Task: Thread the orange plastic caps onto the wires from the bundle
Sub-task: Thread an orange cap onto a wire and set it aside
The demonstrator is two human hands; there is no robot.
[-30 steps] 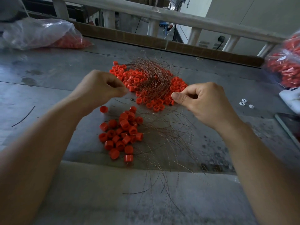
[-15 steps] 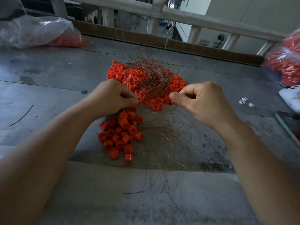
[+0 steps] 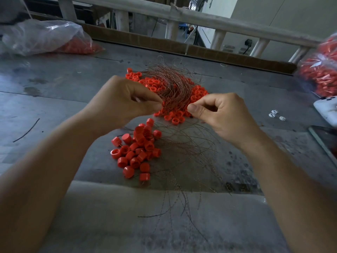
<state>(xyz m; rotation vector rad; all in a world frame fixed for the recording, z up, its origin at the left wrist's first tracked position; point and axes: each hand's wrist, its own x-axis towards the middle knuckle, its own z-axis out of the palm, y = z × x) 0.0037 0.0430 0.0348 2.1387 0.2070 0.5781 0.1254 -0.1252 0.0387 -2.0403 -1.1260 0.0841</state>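
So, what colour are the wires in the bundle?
Reddish copper-brown, seen best in the head view, where the bundle lies over the caps.

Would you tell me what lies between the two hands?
In the head view, strands of the wire bundle fill the gap between the left hand and right hand, with loose orange caps just below them.

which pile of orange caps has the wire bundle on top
The far pile: the coiled wire bundle lies across its middle. The near pile only has loose wires fanning out beside it.
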